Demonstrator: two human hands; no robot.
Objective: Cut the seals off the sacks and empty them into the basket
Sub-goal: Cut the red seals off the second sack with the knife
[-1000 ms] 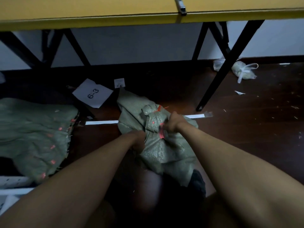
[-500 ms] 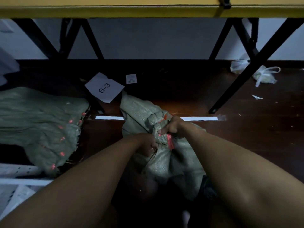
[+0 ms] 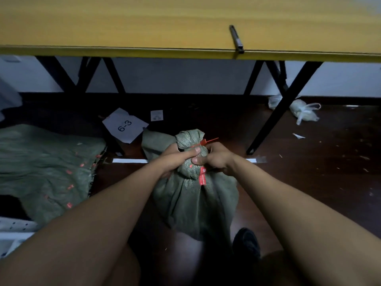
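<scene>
A green sack (image 3: 195, 199) is standing upright on the dark floor (image 3: 309, 172) in the middle of the scene, just in front of the person's knees, with its gathered neck pointing up and away. Both hands are gripping that neck from opposite sides. The left hand (image 3: 175, 159) is wrapping its fingers round the left side of the neck, thumb lying across the front. The right hand (image 3: 214, 159) is curling its fingers round the right side, thumb pressing the cloth just below the left thumb. A red seal (image 3: 203, 176) is hanging from the tie around the neck, its flat tag lying against the sack below the right thumb, and its thin tail is sticking out to the right above the hands.

To the left, another green sack (image 3: 47, 168) dotted with red marks is lying flat on the floor. A sheet of paper (image 3: 124, 125) marked 6-3 is lying farther away, between the two sacks. A white plastic bag (image 3: 303, 112) is sitting far right beside a black leg. Above, a dark slim tool (image 3: 236, 39) is lying on the yellow surface (image 3: 123, 27), reaching its near edge
</scene>
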